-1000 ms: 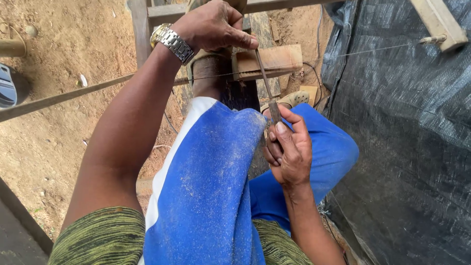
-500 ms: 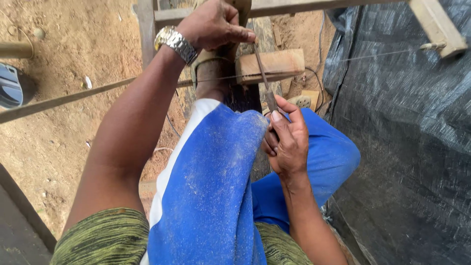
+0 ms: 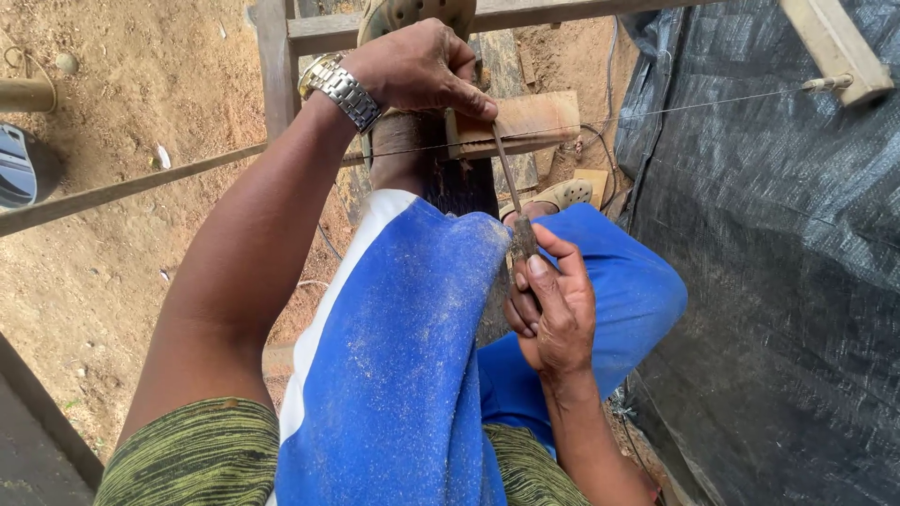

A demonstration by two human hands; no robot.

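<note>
Since a second ago: little moved; left hand (image 3: 417,67) has crept slightly along the block, right hand (image 3: 553,305) sits a touch lower, so work seems in a steady holding stage.

Left to right: dirt ground (image 3: 141,187), long pole (image 3: 131,187) slanting across. Left hand, watch (image 3: 342,89) on wrist, fingers closed on top end of thin rod (image 3: 507,169), against wood block (image 3: 525,122). Blue-clad knee (image 3: 403,347) fills the centre. Right hand pinches the rod's lower end.

Room: tight. Wood frame (image 3: 281,56) ahead, taut wire (image 3: 656,111) crossing, black tarp (image 3: 778,281) close on right. Open room only on the left.
</note>
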